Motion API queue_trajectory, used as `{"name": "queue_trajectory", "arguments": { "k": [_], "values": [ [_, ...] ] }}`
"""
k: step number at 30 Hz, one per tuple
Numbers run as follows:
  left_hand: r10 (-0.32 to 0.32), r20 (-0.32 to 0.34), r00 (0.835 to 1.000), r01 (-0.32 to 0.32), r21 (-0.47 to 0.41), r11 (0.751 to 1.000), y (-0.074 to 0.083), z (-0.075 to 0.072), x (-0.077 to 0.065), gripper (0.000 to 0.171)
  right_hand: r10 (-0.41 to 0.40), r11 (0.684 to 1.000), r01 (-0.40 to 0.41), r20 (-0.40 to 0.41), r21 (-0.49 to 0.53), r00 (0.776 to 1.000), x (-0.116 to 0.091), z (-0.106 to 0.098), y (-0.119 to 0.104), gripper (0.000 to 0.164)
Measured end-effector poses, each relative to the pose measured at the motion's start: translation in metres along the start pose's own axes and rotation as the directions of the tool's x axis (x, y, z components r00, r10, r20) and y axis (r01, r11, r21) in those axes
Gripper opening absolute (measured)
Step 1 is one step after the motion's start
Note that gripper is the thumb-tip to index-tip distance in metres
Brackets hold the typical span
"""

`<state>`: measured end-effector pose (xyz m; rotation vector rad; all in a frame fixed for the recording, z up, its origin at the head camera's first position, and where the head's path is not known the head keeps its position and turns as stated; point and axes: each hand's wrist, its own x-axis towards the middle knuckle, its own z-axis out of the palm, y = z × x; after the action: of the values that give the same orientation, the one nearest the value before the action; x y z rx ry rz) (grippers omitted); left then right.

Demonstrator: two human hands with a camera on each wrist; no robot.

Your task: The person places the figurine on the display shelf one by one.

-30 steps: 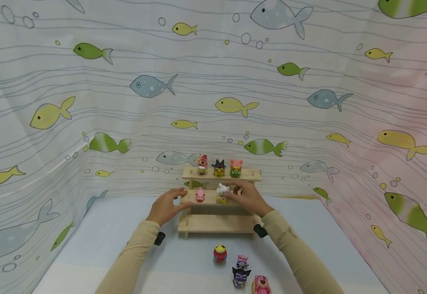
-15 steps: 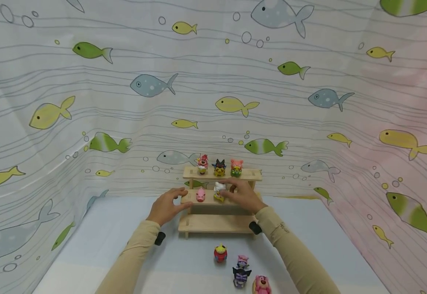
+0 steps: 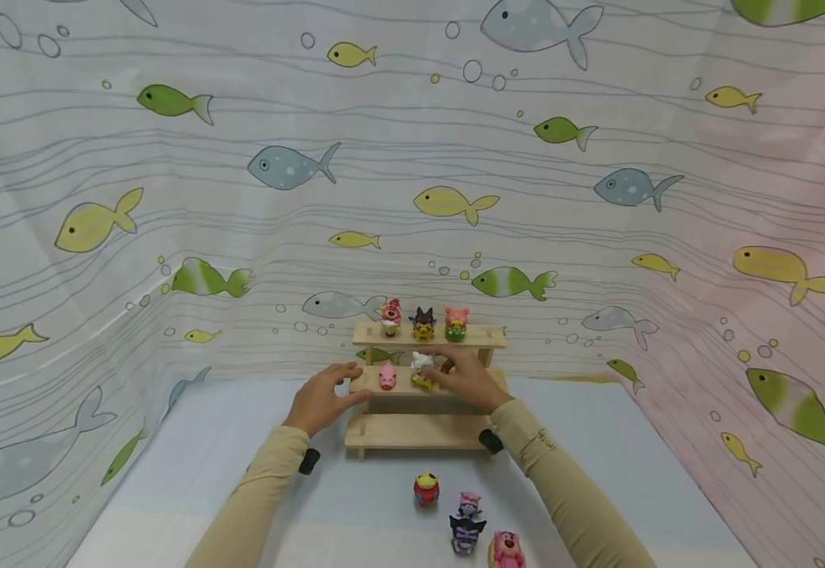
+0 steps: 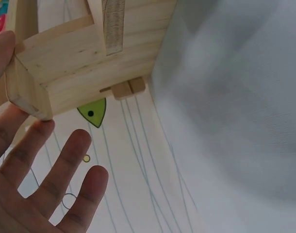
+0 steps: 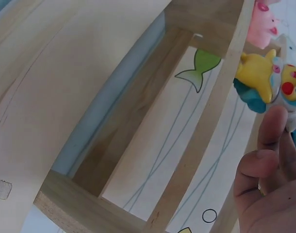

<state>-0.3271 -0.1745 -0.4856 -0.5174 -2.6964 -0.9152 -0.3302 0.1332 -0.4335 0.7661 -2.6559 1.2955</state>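
Observation:
A three-tier wooden stand is at the back of the table. My left hand holds the left end of its middle tier; in the left wrist view the thumb and index finger lie on either side of the board's end. The other fingers are spread. With thumb and fingertips, my right hand pinches a yellow figurine with a white hood, which is upright on the middle tier. Left of it stands a pink pig figurine. The fingers partly hide the hooded figurine's right side.
On the top tier stand a red-and-pink figurine, a black-eared yellow figurine and a pink-hooded figurine. In front lie a red-and-yellow figurine, a purple-and-black one and a pink bear. Fish-patterned sheeting surrounds the table.
My right hand has shifted the hooded figurine a little left along the middle tier, closer to the pig. The left hand has stayed at the stand's left end.

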Motion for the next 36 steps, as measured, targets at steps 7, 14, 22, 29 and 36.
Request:
{"name": "queue_trajectory", "arguments": {
  "k": [7,14,22,29,36],
  "values": [
    [-0.006,0.001,1.0,0.006,0.001,1.0,-0.002,0.002,0.0,0.061,0.0,1.0,0.0,0.009,-0.006,1.0,-0.001,0.0,-0.002,0.048],
    [-0.01,0.0,1.0,0.01,0.006,1.0,-0.003,0.004,0.0,0.061,0.026,1.0,-0.027,-0.011,-0.014,1.0,-0.006,-0.003,0.001,0.057],
    [-0.014,-0.005,1.0,0.014,0.0,1.0,0.0,0.002,-0.001,0.062,0.014,1.0,-0.013,-0.105,0.009,0.994,-0.025,-0.012,0.001,0.058],
    [-0.009,-0.01,1.0,0.009,-0.001,1.0,-0.003,0.001,0.0,0.064,0.027,0.999,-0.022,-0.117,0.047,0.993,-0.049,-0.026,-0.011,0.064],
    [0.006,-0.01,1.0,-0.006,0.016,1.0,-0.003,0.002,0.0,0.068,0.035,0.996,-0.024,-0.138,0.086,0.99,-0.08,-0.034,-0.022,0.059]
  ]
}}
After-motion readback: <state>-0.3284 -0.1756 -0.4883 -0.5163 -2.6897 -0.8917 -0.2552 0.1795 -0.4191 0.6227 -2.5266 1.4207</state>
